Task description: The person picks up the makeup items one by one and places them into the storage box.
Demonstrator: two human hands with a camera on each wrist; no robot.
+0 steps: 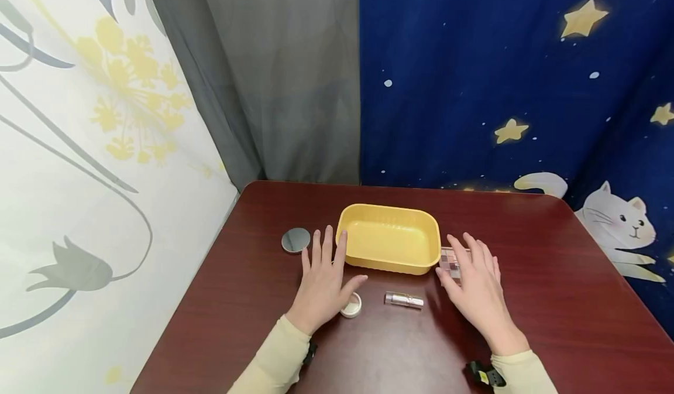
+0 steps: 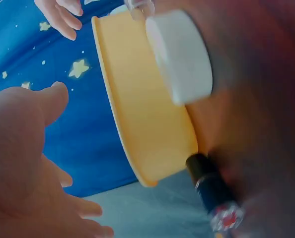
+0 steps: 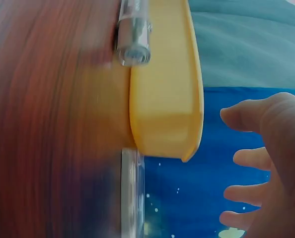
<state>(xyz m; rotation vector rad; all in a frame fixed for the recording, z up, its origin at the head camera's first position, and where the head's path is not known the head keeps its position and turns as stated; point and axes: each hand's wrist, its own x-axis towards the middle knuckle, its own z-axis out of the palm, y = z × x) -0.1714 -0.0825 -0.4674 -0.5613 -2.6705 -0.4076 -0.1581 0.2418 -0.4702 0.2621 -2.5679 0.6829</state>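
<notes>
Above the table's left side hovers my left hand (image 1: 320,291), fingers spread and holding nothing. Partly under its thumb lies a small round white container (image 1: 351,307), seen edge-on as a thick white disc (image 2: 183,57) in the left wrist view. That view also shows a dark tube (image 2: 212,191) with a clear end, hidden by the hand in the head view. My right hand (image 1: 476,291) hovers with fingers extended, partly covering an eyeshadow palette (image 1: 449,262). Between the hands lies a silvery-pink lipstick-like tube (image 1: 403,300). Behind them stands a yellow basket (image 1: 389,265).
A round, dark-topped disc (image 1: 296,240) lies left of the basket. All this rests on a dark red wooden table (image 1: 547,300). A grey curtain (image 1: 295,78) and a blue star-patterned curtain (image 1: 474,78) hang behind, and a white patterned surface (image 1: 105,206) borders the left.
</notes>
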